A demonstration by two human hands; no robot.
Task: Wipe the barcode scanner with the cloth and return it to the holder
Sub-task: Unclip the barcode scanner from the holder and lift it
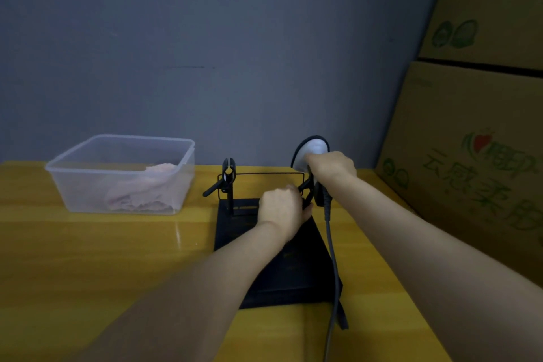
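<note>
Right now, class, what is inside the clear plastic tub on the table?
A crumpled pale pink cloth lies inside the tub, towards its right. Anything beneath the cloth is covered.

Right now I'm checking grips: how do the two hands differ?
The right hand is wrapped around the barcode scanner, raised; the left hand sits lower, pinching a clamp on the black holder. The right reaches farther back than the left. Both grips are closed, and neither holds the cloth.

Head view, forward-down over table (88, 244)
</note>
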